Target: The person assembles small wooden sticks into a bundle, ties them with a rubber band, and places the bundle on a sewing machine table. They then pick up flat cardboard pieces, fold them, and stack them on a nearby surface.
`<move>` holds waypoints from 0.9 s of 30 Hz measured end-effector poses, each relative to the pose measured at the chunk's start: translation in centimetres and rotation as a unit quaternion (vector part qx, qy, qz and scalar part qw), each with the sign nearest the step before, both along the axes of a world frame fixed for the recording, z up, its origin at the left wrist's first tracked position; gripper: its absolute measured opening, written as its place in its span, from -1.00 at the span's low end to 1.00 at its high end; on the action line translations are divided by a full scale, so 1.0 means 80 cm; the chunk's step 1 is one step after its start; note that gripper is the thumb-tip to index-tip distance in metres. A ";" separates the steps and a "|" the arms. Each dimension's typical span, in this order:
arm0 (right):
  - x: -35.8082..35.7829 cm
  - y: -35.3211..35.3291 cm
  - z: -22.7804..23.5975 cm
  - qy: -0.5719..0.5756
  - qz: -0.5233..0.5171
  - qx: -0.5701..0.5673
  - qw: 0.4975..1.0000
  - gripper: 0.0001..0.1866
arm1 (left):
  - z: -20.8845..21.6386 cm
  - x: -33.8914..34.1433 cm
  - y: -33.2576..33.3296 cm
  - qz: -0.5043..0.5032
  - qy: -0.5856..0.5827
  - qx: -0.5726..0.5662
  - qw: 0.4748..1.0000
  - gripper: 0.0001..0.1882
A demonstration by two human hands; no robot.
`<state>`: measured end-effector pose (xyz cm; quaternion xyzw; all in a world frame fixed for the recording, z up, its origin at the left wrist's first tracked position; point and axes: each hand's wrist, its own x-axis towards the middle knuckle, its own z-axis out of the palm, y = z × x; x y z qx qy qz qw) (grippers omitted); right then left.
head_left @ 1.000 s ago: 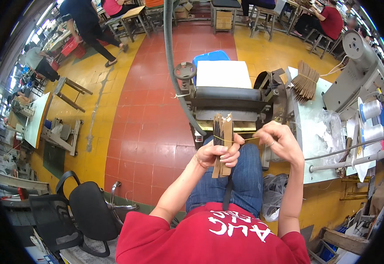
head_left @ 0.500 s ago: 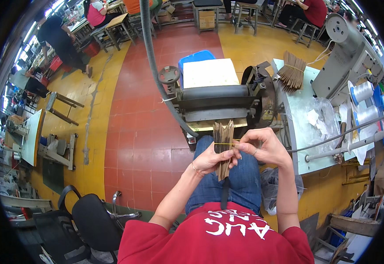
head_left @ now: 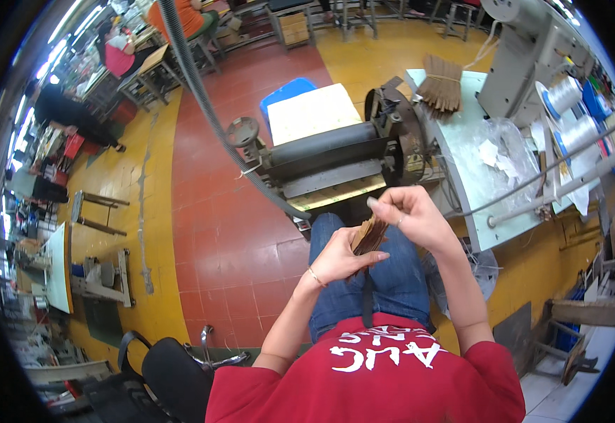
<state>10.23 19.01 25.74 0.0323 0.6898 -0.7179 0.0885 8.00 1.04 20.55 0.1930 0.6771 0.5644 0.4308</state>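
In front of my lap, my left hand [head_left: 339, 257] is closed around a bundle of thin brown strips [head_left: 369, 236]. The bundle leans with its upper end toward the right, and my fingers cover much of it. Just above and to the right is my right hand [head_left: 412, 215], its fingers curled and the thumb against the forefinger. Whatever sits in that pinch is too small to make out. A similar brown bundle [head_left: 440, 86], tied round its middle, lies on the pale green worktable [head_left: 463, 169] to the right.
Directly ahead stands a roller machine [head_left: 329, 148] with a white sheet [head_left: 314, 113] and a blue bin [head_left: 286, 95]. A grey hose [head_left: 198, 84] hangs before it. At right are a sewing machine [head_left: 526, 63] and thread spools [head_left: 561, 95]; at left, a black chair [head_left: 173, 374].
The bundle has tilted from upright toward the right. My right hand has drawn up from it, and the yellow band stretched between my hands before no longer shows. The whole view has shifted.
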 end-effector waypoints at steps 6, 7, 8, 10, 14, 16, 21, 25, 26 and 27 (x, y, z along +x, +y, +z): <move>0.014 0.042 -0.031 0.006 -0.053 -0.282 0.958 -0.62 | 0.000 0.019 0.002 0.122 0.318 -0.057 0.939 -0.59; 0.019 0.042 -0.038 0.033 -0.068 -0.236 0.969 -0.57 | 0.000 0.021 0.001 0.141 0.318 -0.046 0.937 -0.60; 0.024 0.039 -0.045 0.042 -0.067 -0.181 0.980 -0.58 | 0.001 0.022 0.001 0.161 0.314 -0.031 0.935 -0.61; 0.032 0.030 -0.057 0.067 -0.064 -0.074 0.993 -0.60 | 0.001 0.023 0.001 0.141 0.244 -0.014 0.959 -0.65; 0.043 0.015 -0.066 0.015 -0.058 -0.062 0.996 -0.78 | 0.000 0.021 0.006 0.107 0.085 0.095 0.986 -0.71; 0.044 0.014 -0.064 0.034 -0.063 -0.052 0.996 -0.81 | -0.001 0.022 0.006 0.090 -0.017 0.138 0.986 -0.72; 0.045 0.011 -0.054 0.025 -0.031 -0.101 0.994 -0.79 | -0.005 0.029 -0.001 0.091 -0.173 0.238 0.951 -0.69; 0.051 0.006 -0.042 0.008 -0.084 -0.117 0.990 -0.85 | -0.015 0.033 0.000 0.118 -0.254 0.282 0.917 -0.64; 0.054 0.006 -0.037 0.023 -0.115 -0.094 0.989 -0.85 | -0.019 0.033 0.000 0.127 -0.275 0.290 0.908 -0.64; 0.056 0.006 -0.031 0.044 -0.130 -0.084 0.987 -0.85 | -0.024 0.031 -0.001 0.129 -0.277 0.295 0.905 -0.59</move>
